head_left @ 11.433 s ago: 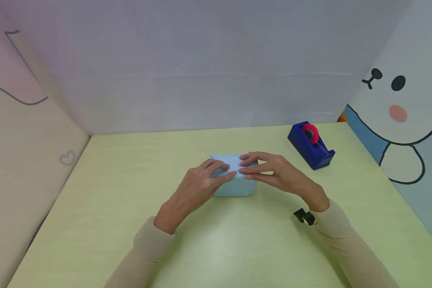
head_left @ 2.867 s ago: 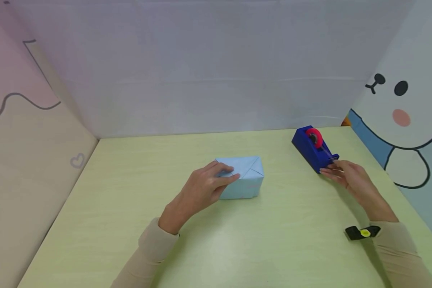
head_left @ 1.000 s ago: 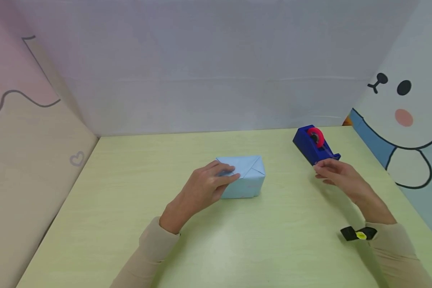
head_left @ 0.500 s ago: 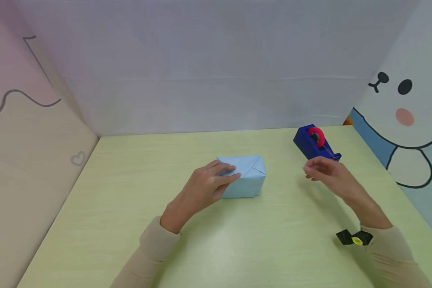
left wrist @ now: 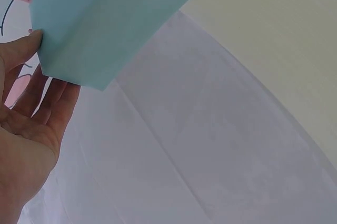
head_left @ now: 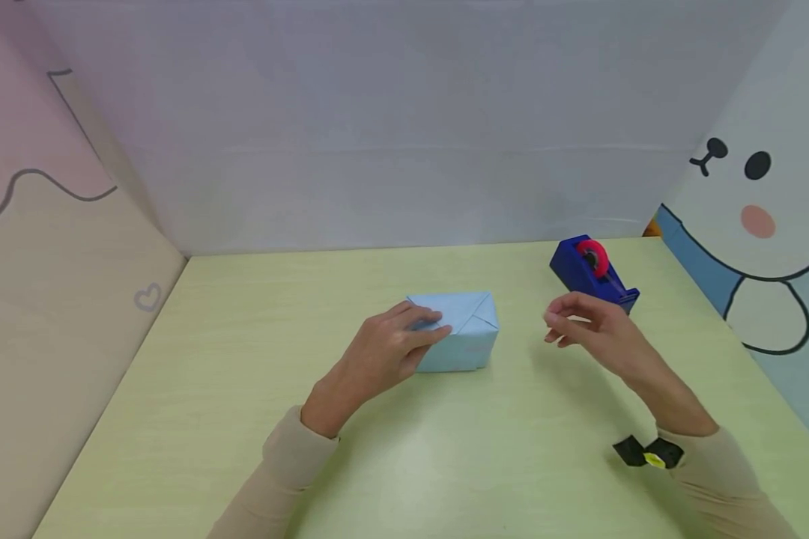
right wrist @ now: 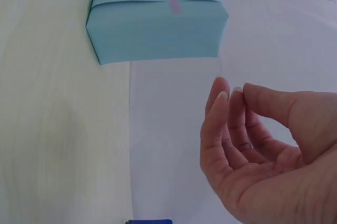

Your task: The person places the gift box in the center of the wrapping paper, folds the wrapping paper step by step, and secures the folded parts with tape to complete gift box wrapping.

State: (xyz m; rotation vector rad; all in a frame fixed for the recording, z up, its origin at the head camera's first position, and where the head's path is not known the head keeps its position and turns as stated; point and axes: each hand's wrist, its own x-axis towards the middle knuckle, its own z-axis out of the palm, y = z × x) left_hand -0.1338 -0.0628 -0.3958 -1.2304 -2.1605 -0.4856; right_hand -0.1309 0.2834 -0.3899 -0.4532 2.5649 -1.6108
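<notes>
A small box wrapped in light blue paper (head_left: 468, 348) sits on the table, with folded flaps crossing on its top. My left hand (head_left: 387, 340) grips its left end, fingers on the top and thumb against the side, as the left wrist view also shows on the blue wrapped box (left wrist: 116, 23). Right of the box, my right hand (head_left: 596, 329) hovers above the table with thumb and fingertip pinched together. A tiny pale bit, like a piece of tape, shows at those fingertips. Strips of pink tape (right wrist: 172, 1) lie across the box's seam in the right wrist view.
A blue tape dispenser (head_left: 580, 269) with a pink-cored roll (head_left: 595, 258) stands at the back right, its cutter end just behind my right hand. A pale wall cloth (head_left: 404, 150) rises along the table's (head_left: 243, 337) back edge. A black-and-yellow piece (head_left: 649, 452) sits at the right cuff.
My right hand has gone from the box to the tape dispenser's cutter, then come away leftward, fingertips pinched. The left hand keeps its hold on the box, which stays in place.
</notes>
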